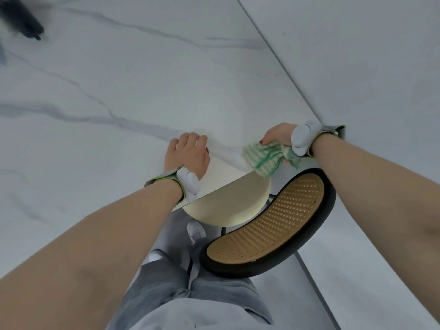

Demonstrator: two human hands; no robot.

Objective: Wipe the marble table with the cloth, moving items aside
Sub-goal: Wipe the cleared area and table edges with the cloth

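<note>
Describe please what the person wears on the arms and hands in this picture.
Both forearms are bare, with no sleeves. Each wrist carries a grey strap with a yellow-green edge and a rounded white device on it, on the left hand and the right hand. The fingernails that show are painted dark red. No gloves or rings are visible.

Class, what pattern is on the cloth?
Green and white stripes on the cloth, head view.

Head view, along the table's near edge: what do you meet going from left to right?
Left hand resting flat on the marble table → green-striped cloth → right hand gripping the cloth at the table's corner.
</note>
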